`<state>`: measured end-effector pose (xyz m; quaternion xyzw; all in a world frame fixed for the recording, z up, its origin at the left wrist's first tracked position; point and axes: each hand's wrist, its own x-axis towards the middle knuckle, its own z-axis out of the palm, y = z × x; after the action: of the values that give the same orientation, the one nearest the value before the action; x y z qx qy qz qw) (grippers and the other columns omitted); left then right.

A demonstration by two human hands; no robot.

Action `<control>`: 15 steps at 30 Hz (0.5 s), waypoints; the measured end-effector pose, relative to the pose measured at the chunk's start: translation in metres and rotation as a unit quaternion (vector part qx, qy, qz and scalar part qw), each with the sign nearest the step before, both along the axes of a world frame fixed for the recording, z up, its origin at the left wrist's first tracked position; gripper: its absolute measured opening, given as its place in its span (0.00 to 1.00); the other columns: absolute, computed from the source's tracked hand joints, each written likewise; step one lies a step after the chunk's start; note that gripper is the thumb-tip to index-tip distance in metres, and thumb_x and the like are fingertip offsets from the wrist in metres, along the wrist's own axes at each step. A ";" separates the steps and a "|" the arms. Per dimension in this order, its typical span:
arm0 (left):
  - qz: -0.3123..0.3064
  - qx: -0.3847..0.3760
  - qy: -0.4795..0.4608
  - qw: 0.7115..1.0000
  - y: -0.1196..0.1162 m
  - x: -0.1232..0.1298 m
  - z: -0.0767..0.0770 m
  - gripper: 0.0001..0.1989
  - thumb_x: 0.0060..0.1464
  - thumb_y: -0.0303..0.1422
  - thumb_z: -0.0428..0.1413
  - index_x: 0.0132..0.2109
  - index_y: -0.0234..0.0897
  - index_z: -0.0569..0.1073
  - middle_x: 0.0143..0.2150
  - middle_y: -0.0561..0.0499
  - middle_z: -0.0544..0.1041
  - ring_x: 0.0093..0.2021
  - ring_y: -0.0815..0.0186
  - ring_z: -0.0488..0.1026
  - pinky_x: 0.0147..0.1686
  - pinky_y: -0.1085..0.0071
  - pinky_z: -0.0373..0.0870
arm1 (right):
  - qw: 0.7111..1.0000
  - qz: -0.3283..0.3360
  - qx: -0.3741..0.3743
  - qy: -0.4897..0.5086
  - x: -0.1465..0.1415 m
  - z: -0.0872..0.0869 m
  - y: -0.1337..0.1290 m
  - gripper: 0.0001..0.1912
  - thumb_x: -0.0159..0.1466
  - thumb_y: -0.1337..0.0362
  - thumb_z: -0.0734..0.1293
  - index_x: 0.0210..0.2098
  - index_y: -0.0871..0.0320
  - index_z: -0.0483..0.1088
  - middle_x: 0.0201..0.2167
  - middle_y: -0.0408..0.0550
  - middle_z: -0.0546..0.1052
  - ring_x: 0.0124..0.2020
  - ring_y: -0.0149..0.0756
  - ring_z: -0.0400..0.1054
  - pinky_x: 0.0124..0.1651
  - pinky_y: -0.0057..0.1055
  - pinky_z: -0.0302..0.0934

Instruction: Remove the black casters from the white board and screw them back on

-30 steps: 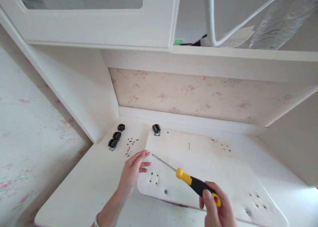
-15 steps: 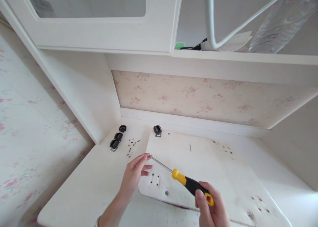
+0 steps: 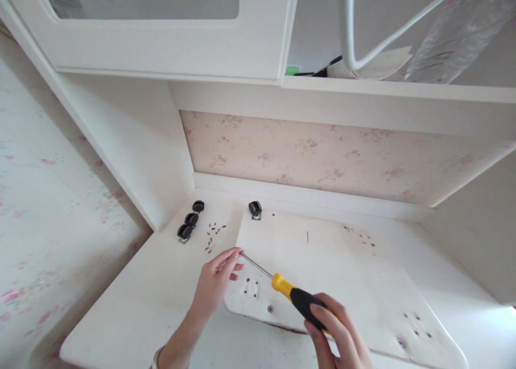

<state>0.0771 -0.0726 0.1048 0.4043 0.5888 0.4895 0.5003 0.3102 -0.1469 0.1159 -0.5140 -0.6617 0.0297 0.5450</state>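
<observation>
The right hand (image 3: 341, 328) has shifted its grip over the screwdriver (image 3: 282, 286) handle's end.

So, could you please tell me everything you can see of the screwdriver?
The screwdriver has a thin, metallic-looking shaft and a chunky handle, yellow at the collar and black along the grip, with some yellow showing near the butt end. It is held above the white board, slanting, its tip toward the left. The right hand grips the handle and covers part of it. The fingertips of the left hand are at the tip, so its shape cannot be made out.
</observation>
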 end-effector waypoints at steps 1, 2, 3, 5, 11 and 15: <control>-0.002 0.000 0.002 1.000 0.000 0.000 0.000 0.20 0.55 0.47 0.57 0.48 0.38 0.78 0.51 0.44 0.79 0.42 0.59 0.80 0.33 0.71 0.77 | 1.000 0.003 0.014 -0.026 0.001 0.000 0.000 0.08 0.65 0.63 0.65 0.44 0.49 0.71 0.43 0.52 0.77 0.40 0.39 0.74 0.38 0.32 0.69; -0.003 -0.002 0.002 1.000 0.001 -0.001 0.001 0.20 0.55 0.46 0.57 0.48 0.38 0.79 0.51 0.44 0.79 0.42 0.59 0.80 0.33 0.72 0.77 | 0.999 0.001 0.023 -0.050 0.001 -0.001 -0.001 0.09 0.65 0.64 0.64 0.44 0.49 0.72 0.44 0.52 0.77 0.40 0.38 0.75 0.37 0.32 0.69; -0.004 -0.005 0.002 1.000 0.001 -0.001 0.001 0.20 0.55 0.46 0.57 0.48 0.38 0.78 0.52 0.44 0.79 0.42 0.59 0.80 0.33 0.72 0.77 | 0.997 -0.006 0.030 -0.068 0.001 -0.001 -0.002 0.09 0.65 0.65 0.64 0.44 0.49 0.72 0.44 0.52 0.78 0.40 0.38 0.75 0.36 0.32 0.70; -0.002 -0.012 -0.002 1.000 0.002 -0.001 0.003 0.20 0.55 0.46 0.57 0.49 0.38 0.78 0.52 0.44 0.78 0.42 0.59 0.80 0.34 0.71 0.77 | 0.996 -0.016 0.036 -0.086 0.000 -0.001 -0.002 0.08 0.65 0.65 0.65 0.43 0.49 0.72 0.44 0.52 0.78 0.39 0.38 0.76 0.35 0.31 0.70; 0.016 -0.022 -0.044 0.999 0.004 -0.001 0.005 0.21 0.53 0.46 0.59 0.48 0.37 0.77 0.51 0.43 0.79 0.42 0.58 0.80 0.35 0.70 0.76 | 1.000 -0.014 0.000 -0.020 -0.004 -0.004 -0.001 0.07 0.66 0.65 0.63 0.42 0.52 0.71 0.46 0.56 0.77 0.43 0.40 0.75 0.36 0.31 0.72; 0.020 -0.017 -0.066 0.997 0.004 0.000 0.004 0.21 0.53 0.45 0.59 0.48 0.35 0.77 0.50 0.41 0.79 0.42 0.58 0.80 0.35 0.69 0.76 | 1.000 -0.008 -0.021 0.014 -0.003 -0.010 0.000 0.07 0.66 0.64 0.63 0.43 0.53 0.71 0.48 0.57 0.76 0.45 0.40 0.74 0.36 0.29 0.72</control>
<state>0.0771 -0.0681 0.1086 0.3502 0.5709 0.5148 0.5352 0.3073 -0.1465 0.1060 -0.5302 -0.6490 0.0465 0.5436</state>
